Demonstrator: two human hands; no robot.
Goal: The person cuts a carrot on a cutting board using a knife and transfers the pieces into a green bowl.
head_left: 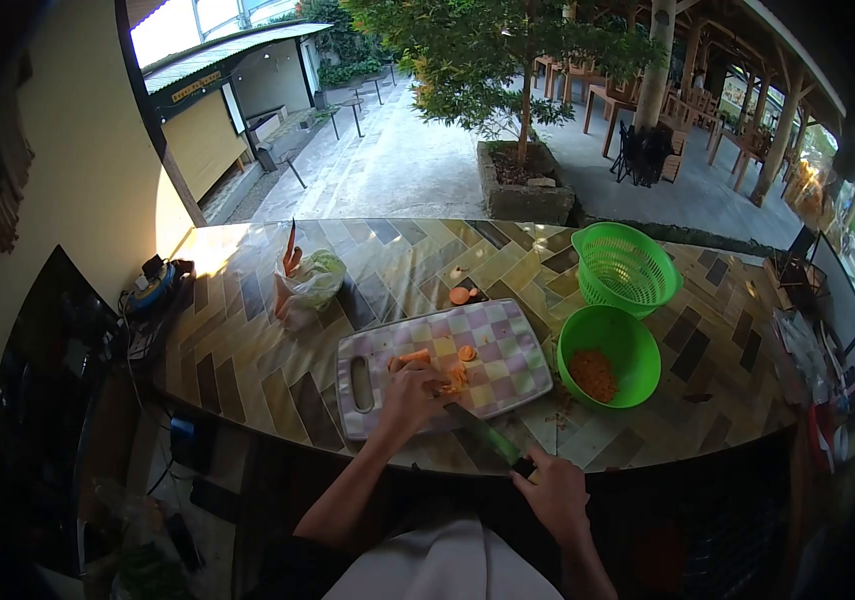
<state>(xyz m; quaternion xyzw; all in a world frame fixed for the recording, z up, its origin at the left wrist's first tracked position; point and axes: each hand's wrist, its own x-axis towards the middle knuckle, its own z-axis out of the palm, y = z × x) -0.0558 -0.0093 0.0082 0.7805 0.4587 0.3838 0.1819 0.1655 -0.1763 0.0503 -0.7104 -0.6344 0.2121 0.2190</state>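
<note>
My left hand (414, 396) is closed over a carrot (411, 358) on a checkered cutting board (510, 352); the carrot's far end sticks out beyond my fingers. Cut carrot pieces (459, 377) lie just right of those fingers, and a thicker carrot chunk (467, 353) sits a little farther back. In my right hand (554, 492) is the handle of a knife (491, 438). Its blade points left and away, with the tip close to my left fingers at the board's near edge. Right of the board, a green bowl (645, 368) holds finely cut carrot (593, 375).
Behind the bowl stands a green colander (628, 262). Carrot ends (462, 295) lie past the board's far edge. A plastic bag with vegetables (314, 280) is at the back left of the patterned table (238, 345). Cables and a blue item (151, 284) sit at the left edge.
</note>
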